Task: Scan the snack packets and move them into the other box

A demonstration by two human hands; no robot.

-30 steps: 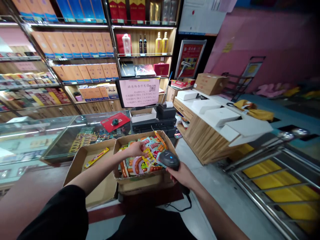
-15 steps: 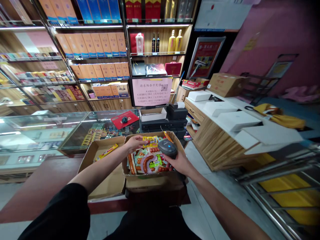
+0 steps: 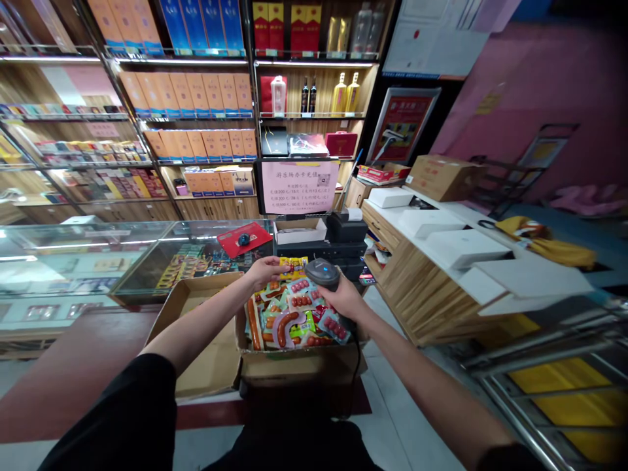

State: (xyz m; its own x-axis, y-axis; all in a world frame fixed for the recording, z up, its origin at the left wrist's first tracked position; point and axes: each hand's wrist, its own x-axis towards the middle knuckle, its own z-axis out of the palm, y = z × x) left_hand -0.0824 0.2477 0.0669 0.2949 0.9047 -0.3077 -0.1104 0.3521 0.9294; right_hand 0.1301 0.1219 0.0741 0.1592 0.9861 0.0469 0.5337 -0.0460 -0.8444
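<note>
A small yellow snack packet is pinched in my left hand, above the back of a cardboard box. My right hand is wrapped round a black handheld scanner with a small blue light; its head is close to the packet's right end. Wrapped sausages and other snacks fill the box under both hands. From the scanner a dark cable hangs down over the box's right side. To the left stands a shallower cardboard box, partly covered by my left forearm.
Behind the boxes are a sign, a small white box and a black printer. A glass counter with a red sheet is at left. White boxes lie on the right-hand counter; a metal rail is at lower right.
Both hands have risen slightly, with the packet and scanner still held, and more of the snacks shows. The view has tilted up a little. My left forearm now hides the yellow packet in the left box.
</note>
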